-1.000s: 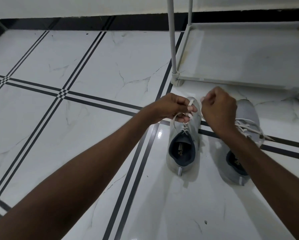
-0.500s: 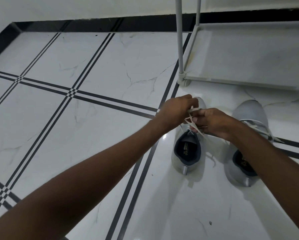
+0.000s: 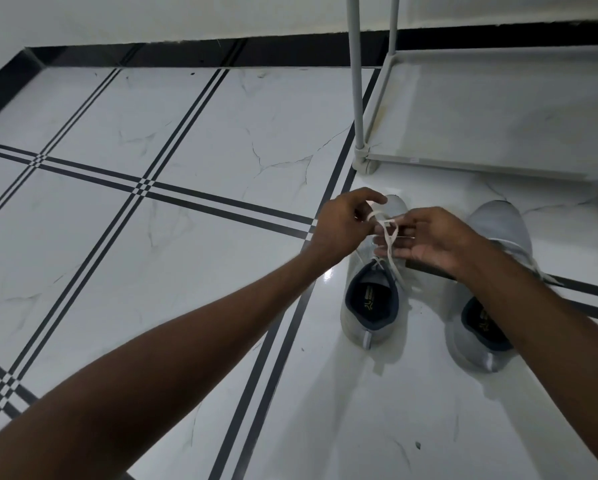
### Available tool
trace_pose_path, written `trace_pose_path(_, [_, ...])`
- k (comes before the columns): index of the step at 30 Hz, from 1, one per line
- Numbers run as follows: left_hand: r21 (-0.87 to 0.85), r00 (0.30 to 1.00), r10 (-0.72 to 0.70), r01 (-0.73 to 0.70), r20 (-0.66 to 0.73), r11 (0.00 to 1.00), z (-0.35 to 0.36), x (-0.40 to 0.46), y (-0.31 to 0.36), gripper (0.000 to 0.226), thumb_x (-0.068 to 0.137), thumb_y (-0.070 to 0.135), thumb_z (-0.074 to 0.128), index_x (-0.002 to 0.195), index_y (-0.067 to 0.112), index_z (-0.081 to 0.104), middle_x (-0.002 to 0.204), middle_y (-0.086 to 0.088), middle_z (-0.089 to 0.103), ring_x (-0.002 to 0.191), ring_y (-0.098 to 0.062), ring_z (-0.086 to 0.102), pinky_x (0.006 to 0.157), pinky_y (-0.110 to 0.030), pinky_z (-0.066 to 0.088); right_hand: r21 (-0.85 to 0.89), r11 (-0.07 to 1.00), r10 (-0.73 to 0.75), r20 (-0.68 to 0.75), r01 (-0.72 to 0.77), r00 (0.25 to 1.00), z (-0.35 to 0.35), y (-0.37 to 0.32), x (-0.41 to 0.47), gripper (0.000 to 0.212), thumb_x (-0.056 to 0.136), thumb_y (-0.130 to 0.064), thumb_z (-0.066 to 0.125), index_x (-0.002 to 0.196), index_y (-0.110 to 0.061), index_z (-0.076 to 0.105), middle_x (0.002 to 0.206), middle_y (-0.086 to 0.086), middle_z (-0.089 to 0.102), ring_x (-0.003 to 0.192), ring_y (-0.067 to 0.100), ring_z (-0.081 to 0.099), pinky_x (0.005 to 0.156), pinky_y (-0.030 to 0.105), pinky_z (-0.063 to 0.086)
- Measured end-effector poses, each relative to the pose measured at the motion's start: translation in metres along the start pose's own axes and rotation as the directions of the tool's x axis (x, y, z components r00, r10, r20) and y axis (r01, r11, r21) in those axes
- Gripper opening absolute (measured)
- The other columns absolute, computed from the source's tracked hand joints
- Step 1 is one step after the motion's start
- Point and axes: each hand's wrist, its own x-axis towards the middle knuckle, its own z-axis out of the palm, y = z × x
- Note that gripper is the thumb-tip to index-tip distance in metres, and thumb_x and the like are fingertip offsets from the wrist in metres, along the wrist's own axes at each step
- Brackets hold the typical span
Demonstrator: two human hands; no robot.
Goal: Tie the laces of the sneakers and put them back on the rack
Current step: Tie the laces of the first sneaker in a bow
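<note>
A home entryway, judging by marble-look floor tiles, dark skirting and a shoe rack.

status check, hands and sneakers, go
Left hand pinching lace; right hand open, fingers in loop. Left sneaker mid-tie, right sneaker on floor. Rack unobstructed.

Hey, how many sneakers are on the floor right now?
2. One grey sneaker sits under both hands, its lace being worked. The other sneaker stands to its right, partly covered by the right forearm. Both are in front of the rack.
</note>
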Motion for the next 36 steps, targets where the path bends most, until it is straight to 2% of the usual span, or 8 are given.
trace_pose_path(5, [-0.194, 0.944, -0.311, 0.327, 0.109, 0.925, -0.024, 0.005, -0.020, 0.043, 0.068, 0.008, 0.087, 0.109, 0.013, 0.073, 0.069, 0.003, 0.067, 0.071, -0.017, 0.068, 0.080, -0.033, 0.061, 0.127, 0.988, -0.070, -0.116, 0.085, 0.991, -0.017, -0.019, -0.003, 0.010, 0.077, -0.010, 0.043, 0.067, -0.009, 0.048, 0.044, 0.000, 0.038, 0.048, 0.019, 0.044, 0.069, 0.036, 0.049])
trace_pose_path(8, [-0.203, 0.798, -0.567, 0.601, 0.205, 0.773, -0.036, 0.002, -0.032, 0.035, 0.074, 0.001, 0.082, 0.107, -0.002, 0.071, 0.086, -0.017, 0.072, 0.062, -0.017, 0.071, 0.064, -0.027, 0.062, -0.321, 0.944, -0.132, -0.162, 0.075, 0.978, -0.032, -0.024, -0.002, 0.010, 0.065, -0.011, 0.054, 0.063, -0.013, 0.045, 0.043, -0.002, 0.028, 0.036, 0.014, 0.024, 0.044, 0.023, 0.030])
trace_pose_path(11, [-0.004, 0.742, -0.657, 0.663, 0.133, 0.748, -0.040, 0.000, -0.054, 0.031, 0.076, 0.008, 0.083, 0.102, -0.006, 0.072, 0.085, -0.016, 0.074, 0.065, -0.020, 0.073, 0.068, -0.034, 0.064, -0.961, 0.248, -0.293, -0.194, -0.121, 0.936, -0.054, -0.026, 0.002, 0.021, 0.076, -0.015, 0.058, 0.058, -0.008, 0.050, 0.056, 0.006, 0.048, 0.048, 0.021, 0.042, 0.047, 0.024, 0.030])
trace_pose_path(15, [0.568, 0.955, -0.283, 0.282, -0.088, 0.774, -0.028, -0.006, -0.054, 0.039, 0.078, 0.016, 0.078, 0.114, 0.007, 0.064, 0.108, -0.014, 0.066, 0.093, -0.030, 0.067, 0.080, -0.041, 0.058, -0.977, -0.056, -0.275, -0.184, -0.207, 0.944, -0.055, -0.010, 0.000, 0.016, 0.071, -0.025, 0.061, 0.071, -0.010, 0.066, 0.084, 0.011, 0.070, 0.070, 0.026, 0.060, 0.059, 0.028, 0.043])
trace_pose_path(19, [0.494, 0.963, -0.126, -0.009, 0.240, 0.869, -0.008, -0.004, -0.032, 0.042, 0.078, 0.022, 0.081, 0.116, 0.012, 0.069, 0.120, -0.012, 0.067, 0.106, -0.025, 0.063, 0.088, -0.029, 0.049, -0.996, -0.066, -0.486, 0.077, 0.052, 0.870, -0.017, 0.014, -0.004, 0.020, 0.076, -0.016, 0.059, 0.085, -0.013, 0.077, 0.090, 0.012, 0.075, 0.083, 0.033, 0.066, 0.068, 0.028, 0.046])
trace_pose_path(25, [0.407, 0.916, -0.217, 0.066, 0.337, 0.911, -0.001, -0.007, -0.035, 0.016, 0.084, 0.022, 0.076, 0.093, 0.009, 0.076, 0.083, 0.000, 0.069, 0.071, -0.010, 0.061, 0.060, -0.016, 0.044, -0.987, 0.106, -0.439, 0.061, 0.120, 0.896, 0.002, 0.044, -0.001, 0.015, 0.082, -0.015, 0.055, 0.078, -0.008, 0.067, 0.083, 0.011, 0.070, 0.073, 0.026, 0.056, 0.064, 0.031, 0.042])
trace_pose_path(30, [0.205, 0.857, -0.281, 0.210, 0.432, 0.956, -0.007, -0.005, -0.038, 0.022, 0.082, 0.025, 0.079, 0.091, 0.008, 0.070, 0.083, -0.011, 0.073, 0.067, -0.016, 0.069, 0.068, -0.028, 0.061, -0.727, 0.683, -0.223, -0.118, 0.068, 0.968, -0.002, 0.036, -0.003, 0.016, 0.084, -0.009, 0.053, 0.071, -0.002, 0.059, 0.052, 0.010, 0.048, 0.041, 0.021, 0.041, 0.044, 0.025, 0.035])
trace_pose_path(36, [0.340, 0.849, -0.224, 0.055, 0.479, 0.939, -0.017, -0.005, -0.046, 0.011, 0.078, 0.015, 0.082, 0.085, 0.011, 0.075, 0.067, 0.009, 0.066, 0.060, -0.001, 0.059, 0.062, -0.011, 0.045, -0.847, 0.520, -0.120, 0.057, 0.111, 0.991, -0.021, 0.025, -0.006, 0.025, 0.092, -0.026, 0.065, 0.071, -0.013, 0.072, 0.034, -0.007, 0.038, 0.035, 0.015, 0.025, 0.042, 0.021, 0.024])
